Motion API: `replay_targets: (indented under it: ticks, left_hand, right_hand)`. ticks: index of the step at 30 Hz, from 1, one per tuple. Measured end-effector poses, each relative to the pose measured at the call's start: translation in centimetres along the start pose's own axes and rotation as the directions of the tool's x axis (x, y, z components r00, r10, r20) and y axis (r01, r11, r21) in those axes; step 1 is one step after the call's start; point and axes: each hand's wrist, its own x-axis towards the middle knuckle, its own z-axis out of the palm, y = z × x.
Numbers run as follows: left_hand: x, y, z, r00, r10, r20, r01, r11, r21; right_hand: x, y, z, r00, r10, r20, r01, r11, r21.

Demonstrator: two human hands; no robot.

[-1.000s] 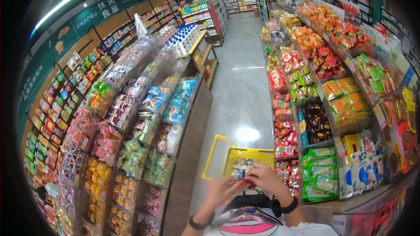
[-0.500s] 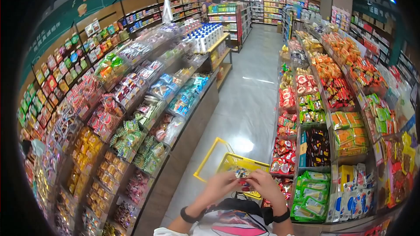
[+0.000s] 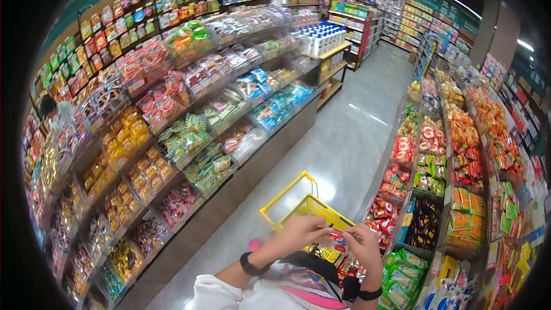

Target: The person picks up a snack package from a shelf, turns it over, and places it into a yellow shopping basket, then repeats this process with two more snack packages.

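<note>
My left hand [image 3: 307, 231] and my right hand [image 3: 363, 242] are close together in front of my body, fingers pinched. Between their fingertips is a small red packet [image 3: 339, 233], partly covered by the fingers; its exact kind is too small to make out. Just beyond and below the hands is a yellow shopping basket [image 3: 315, 208] with its handle [image 3: 287, 189] tipped to the left. My forearms and hands hide much of the basket's inside.
On the left, a tiered display [image 3: 258, 181] carries bins of wrapped sweets. Bins of red packets [image 3: 383, 216] and green packets [image 3: 404, 272] line the right. A grey-floored aisle [image 3: 367, 112] runs ahead. One person [image 3: 54, 112] is at far left, another [image 3: 329, 1] farther back.
My view has turned left and tilted, so the shelves and basket sit farther right. Both hands stay together at the small packet, which has come up between the fingertips.
</note>
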Motion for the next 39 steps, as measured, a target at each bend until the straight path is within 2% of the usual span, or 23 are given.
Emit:
replay_targets:
  ticks: [3,6,9,12,15,18,21,24,27,30,33,36,39]
  left_hand:
    - [0.2,0.1,-1.0,0.975,-0.177,0.134,0.178,0.984,0.000]
    - [0.1,0.3,-1.2,0.976,-0.193,0.097,0.198,0.979,-0.048]
    - [0.5,-1.3,-1.3,0.976,-0.147,0.161,0.165,0.981,-0.105]
    - [0.7,-1.5,-1.4,0.962,-0.182,0.203,0.205,0.973,-0.102]
    - [0.7,-2.8,-0.5,0.997,0.003,0.083,0.009,0.989,-0.146]
    - [0.8,-3.3,-0.2,0.995,0.056,0.083,-0.039,0.980,-0.197]
    - [0.9,-3.2,0.2,0.997,0.018,0.069,-0.001,0.972,-0.236]
    - [1.1,-3.5,0.4,0.996,-0.019,0.083,0.037,0.975,-0.221]
    - [1.3,-3.1,0.7,1.000,-0.009,0.029,0.017,0.962,-0.274]
    - [1.5,-2.4,0.4,0.997,-0.077,0.026,0.081,0.975,-0.208]
    - [1.5,-1.9,0.7,0.993,-0.117,-0.016,0.109,0.962,-0.252]
    - [1.5,-0.9,1.1,0.983,-0.171,-0.070,0.119,0.873,-0.473]
    - [1.5,1.0,0.2,0.974,-0.215,0.073,0.225,0.872,-0.434]
  right_hand:
    - [0.4,0.7,-0.1,1.000,-0.016,0.019,0.016,0.999,-0.036]
    - [0.4,0.6,0.1,1.000,0.001,-0.022,-0.002,1.000,-0.013]
    - [0.5,0.8,-0.2,0.999,0.008,-0.041,-0.009,1.000,-0.026]
    - [0.6,1.0,-0.2,0.999,0.008,-0.032,-0.009,1.000,-0.027]
    - [0.6,1.0,-0.1,0.999,0.036,-0.025,-0.036,0.999,-0.001]
    - [0.7,1.6,-0.2,0.999,0.044,-0.016,-0.044,0.999,0.002]
    - [0.8,2.4,-0.1,0.998,0.055,-0.022,-0.055,0.998,-0.007]
    - [0.7,3.3,-0.3,0.993,0.116,0.013,-0.117,0.989,0.085]
    - [0.7,3.2,-0.5,0.994,0.111,-0.019,-0.108,0.988,0.109]
    - [0.7,3.6,-0.5,0.992,0.106,-0.062,-0.096,0.986,0.140]
    - [0.7,3.2,-0.8,0.989,0.137,-0.049,-0.129,0.982,0.140]
    - [0.5,2.8,-1.2,0.992,0.061,-0.111,-0.053,0.996,0.073]
    - [0.4,3.4,-1.0,0.976,0.085,-0.199,-0.039,0.973,0.227]
